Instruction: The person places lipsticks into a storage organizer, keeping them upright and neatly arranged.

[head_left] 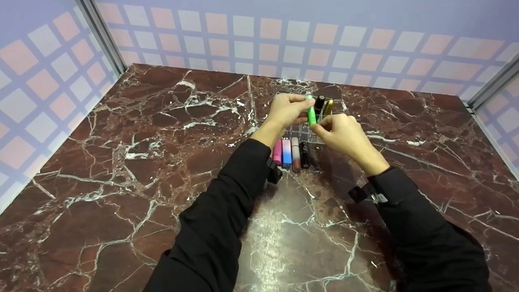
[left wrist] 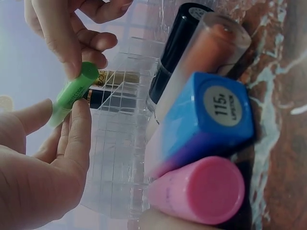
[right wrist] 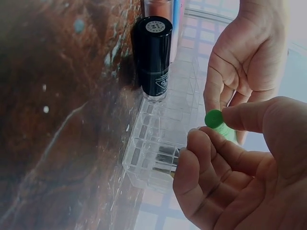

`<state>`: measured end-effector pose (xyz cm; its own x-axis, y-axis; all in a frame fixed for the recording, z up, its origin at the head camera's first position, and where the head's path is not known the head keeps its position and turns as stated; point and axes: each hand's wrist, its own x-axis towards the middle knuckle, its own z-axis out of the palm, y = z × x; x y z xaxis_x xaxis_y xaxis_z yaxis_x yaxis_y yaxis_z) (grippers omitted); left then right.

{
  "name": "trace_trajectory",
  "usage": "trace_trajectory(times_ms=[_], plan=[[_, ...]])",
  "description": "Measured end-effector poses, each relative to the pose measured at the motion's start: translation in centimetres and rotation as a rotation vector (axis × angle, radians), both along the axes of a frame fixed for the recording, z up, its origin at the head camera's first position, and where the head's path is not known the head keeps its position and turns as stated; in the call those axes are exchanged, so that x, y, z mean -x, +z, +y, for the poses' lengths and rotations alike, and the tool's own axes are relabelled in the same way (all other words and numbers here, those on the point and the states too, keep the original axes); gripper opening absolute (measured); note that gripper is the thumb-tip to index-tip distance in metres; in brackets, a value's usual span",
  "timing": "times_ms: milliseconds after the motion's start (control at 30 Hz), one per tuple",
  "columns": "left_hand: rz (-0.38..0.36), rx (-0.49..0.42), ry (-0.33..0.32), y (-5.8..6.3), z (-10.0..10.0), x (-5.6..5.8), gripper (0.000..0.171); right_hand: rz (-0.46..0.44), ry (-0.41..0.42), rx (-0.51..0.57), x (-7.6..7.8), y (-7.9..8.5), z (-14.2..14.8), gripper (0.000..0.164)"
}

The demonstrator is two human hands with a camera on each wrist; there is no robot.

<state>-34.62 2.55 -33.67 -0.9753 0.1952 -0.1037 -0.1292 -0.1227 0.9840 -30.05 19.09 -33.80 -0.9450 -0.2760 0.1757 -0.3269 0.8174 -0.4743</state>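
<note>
A: Holding the green tube (head_left: pixel 311 113) between both hands, the person is keeping it upright just above the clear organizer (head_left: pixel 308 134) at the far middle of the desk (head_left: pixel 121 162).

B: How are the fingers lying?

A: The left hand (head_left: pixel 287 108) is pinching the tube's upper end between thumb and fingers (left wrist: pixel 79 124); the right hand (head_left: pixel 342 134) is pinching its lower end, its thumb pressing on the round green cap (right wrist: pixel 214 119).

B: And what is sitting around it?

A: A black tube (head_left: pixel 319 103) and a gold tube (head_left: pixel 328 107) are standing in the organizer's far cells. Lying on the desk against its near side are a pink tube (head_left: pixel 277 151), a blue tube (head_left: pixel 286 153), a peach tube (head_left: pixel 295 154) and a black bottle (head_left: pixel 304 155).

B: Which step is this, would you say?

A: It is looking like the placing step: the green tube is being lined up over a free cell beside the black one. The next move is calling for a straight lowering into that cell, with both pinches easing only once the tube is seated.
</note>
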Motion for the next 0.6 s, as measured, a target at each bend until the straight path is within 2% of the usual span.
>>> trace_trajectory(times_ms=[333, 600], plan=[[0.002, -0.010, 0.046, 0.07, -0.21, 0.36, 0.025, -0.008, -0.002, 0.006, 0.47, -0.31, -0.16, 0.026], [0.073, 0.012, 0.097, 0.14, -0.42, 0.57, 0.023, -0.031, 0.005, -0.003, 0.47, -0.56, -0.48, 0.021]])
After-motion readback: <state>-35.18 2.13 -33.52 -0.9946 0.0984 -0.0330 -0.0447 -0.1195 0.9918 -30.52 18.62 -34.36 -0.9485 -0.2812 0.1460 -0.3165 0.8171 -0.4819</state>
